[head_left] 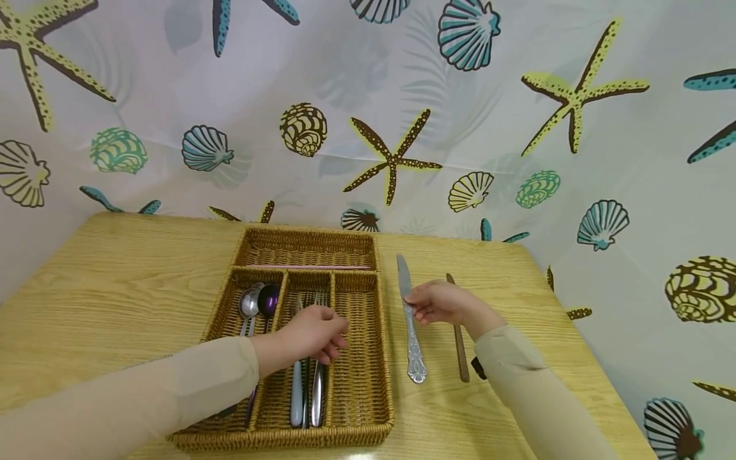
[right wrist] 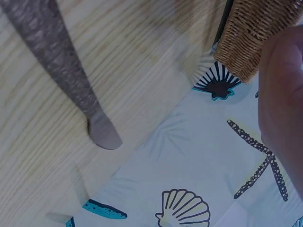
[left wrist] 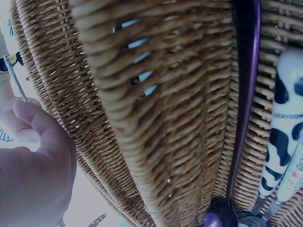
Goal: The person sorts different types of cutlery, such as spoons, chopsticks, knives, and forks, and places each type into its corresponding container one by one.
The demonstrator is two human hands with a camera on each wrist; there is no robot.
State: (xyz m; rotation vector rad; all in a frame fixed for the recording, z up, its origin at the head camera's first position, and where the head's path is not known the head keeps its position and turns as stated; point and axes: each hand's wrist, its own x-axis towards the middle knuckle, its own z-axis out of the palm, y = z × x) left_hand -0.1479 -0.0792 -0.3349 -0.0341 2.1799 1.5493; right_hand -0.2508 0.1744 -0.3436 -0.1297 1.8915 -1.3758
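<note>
The left hand (head_left: 313, 335) curls loosely over the forks (head_left: 310, 377) in the wicker tray (head_left: 359, 358), holding nothing I can see. Beyond it, the right hand (head_left: 439, 301) pinches the table knife (head_left: 411, 326) lying on the table (head_left: 115, 287); so light a grip might let it slip.

Person wears a long-sleeved top of plain beige fabric. Left beige sleeve (head_left: 144, 390) and right beige sleeve (head_left: 535, 390) both end at the wrist. Bare left hand (head_left: 313, 335), bare right hand (head_left: 439, 303); no rings visible.
</note>
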